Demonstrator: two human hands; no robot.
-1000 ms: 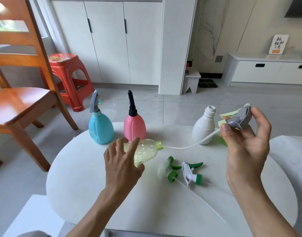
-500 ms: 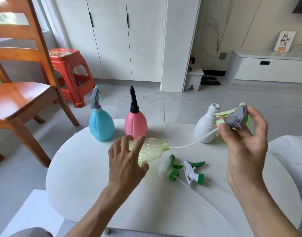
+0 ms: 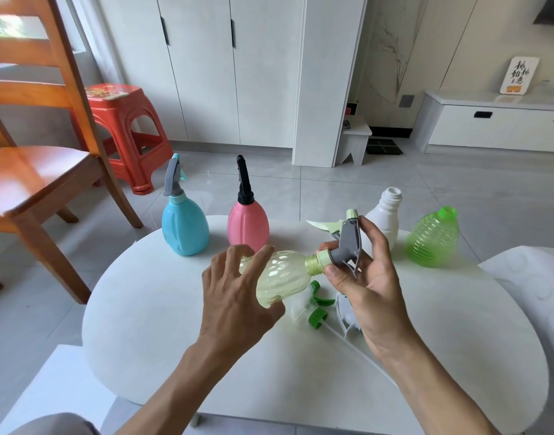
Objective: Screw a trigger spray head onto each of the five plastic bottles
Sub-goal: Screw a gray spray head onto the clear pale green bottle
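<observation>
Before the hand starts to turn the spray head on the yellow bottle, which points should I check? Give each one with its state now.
1. Left hand grips yellow bottle: ok.
2. Right hand holds grey spray head: ok.
3. Collar meets bottle neck: ok.
4. Tube inside bottle: cannot tell.
5. Threads engaged straight: cannot tell.
6. White bottle and green bottle standing apart from the work: ok.

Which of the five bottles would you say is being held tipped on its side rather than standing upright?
The pale yellow bottle, held in the left hand; the other four stand upright on the table.
</observation>
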